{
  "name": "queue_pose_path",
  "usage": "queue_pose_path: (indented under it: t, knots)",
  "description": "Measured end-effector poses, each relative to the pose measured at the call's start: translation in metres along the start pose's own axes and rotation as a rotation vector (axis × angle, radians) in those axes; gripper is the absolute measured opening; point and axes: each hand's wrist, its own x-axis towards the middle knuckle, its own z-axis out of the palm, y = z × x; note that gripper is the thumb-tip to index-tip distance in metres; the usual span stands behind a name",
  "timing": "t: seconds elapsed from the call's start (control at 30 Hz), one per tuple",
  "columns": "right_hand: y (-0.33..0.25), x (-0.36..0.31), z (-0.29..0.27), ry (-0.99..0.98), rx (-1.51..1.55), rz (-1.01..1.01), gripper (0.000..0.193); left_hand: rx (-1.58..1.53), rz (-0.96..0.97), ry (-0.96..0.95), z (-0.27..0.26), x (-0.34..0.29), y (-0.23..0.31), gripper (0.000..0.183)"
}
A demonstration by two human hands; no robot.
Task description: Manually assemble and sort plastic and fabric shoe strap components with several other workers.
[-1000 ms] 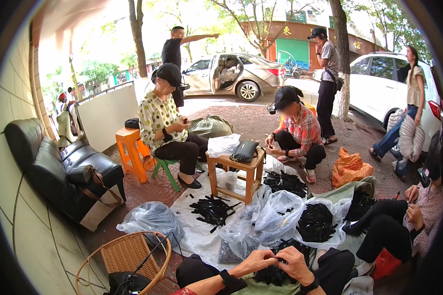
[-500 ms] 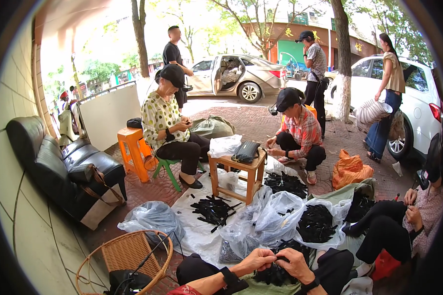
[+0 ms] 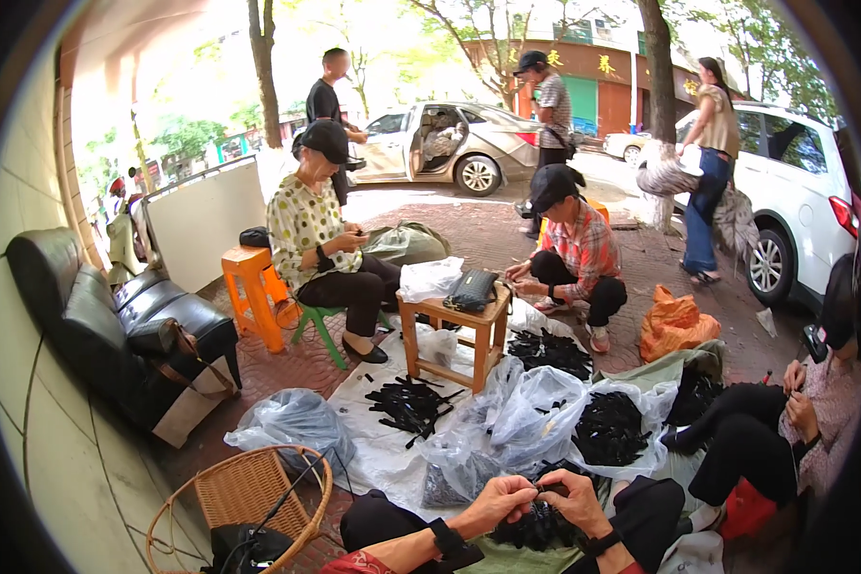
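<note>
My left hand (image 3: pixel 500 503) and my right hand (image 3: pixel 574 501) meet above my lap, thumbs and fingertips pinched together. Between the fingertips is a small dark piece, too small to make out fully. Under the hands lies a heap of black strips (image 3: pixel 536 528) on a green cloth (image 3: pixel 512 559). Just beyond, clear plastic bags (image 3: pixel 531 421) lie on a white sheet, one with small dark bits (image 3: pixel 454 481) inside. More black strips (image 3: pixel 610 429) fill an opened bag to the right, and a loose pile (image 3: pixel 409 406) sits farther left.
A wicker basket chair (image 3: pixel 249 493) stands at my left, before a black sofa (image 3: pixel 129 330). Ahead is a wooden stool (image 3: pixel 455 330) bearing a black bag. Seated and squatting people (image 3: pixel 320 220) work around the sheet; another's knees (image 3: pixel 746 440) are close at right. Cars (image 3: pixel 478 153) stand behind.
My hands have risen slightly, fingers still pinched together. The view has shifted a little. In the background, the standing person with a bundle has turned and stepped left, and another standing person has also shifted left.
</note>
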Motion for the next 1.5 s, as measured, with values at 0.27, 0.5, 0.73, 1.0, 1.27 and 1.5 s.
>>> queue_pose_path:
  t: [0.27, 0.5, 0.73, 1.0, 1.27, 1.5]
  knots:
    - [-0.017, 0.005, 0.002, -0.06, -0.697, -0.516, 0.021, 0.274, -0.049, 0.102, -0.004, -0.005, -0.008, 0.015]
    - [-0.005, -0.007, -0.004, -0.209, -0.746, -0.483, 0.018, 0.418, -0.077, 0.056, -0.001, 0.0, -0.016, 0.015]
    - [-0.029, 0.006, -0.02, -0.187, -0.296, -0.277, 0.019, -0.052, -0.046, -0.106, -0.004, 0.002, 0.004, 0.01]
    - [-0.03, -0.002, -0.023, -0.196, -0.136, -0.151, 0.021, -0.24, -0.081, -0.214, -0.002, -0.005, 0.005, 0.014]
    - [-0.037, -0.006, -0.023, -0.228, -0.072, -0.095, 0.022, -0.347, -0.066, -0.295, 0.002, -0.011, 0.002, 0.017]
    - [-0.04, -0.009, -0.019, -0.19, 0.088, 0.044, 0.021, -0.444, -0.04, -0.328, 0.003, -0.011, 0.004, 0.017]
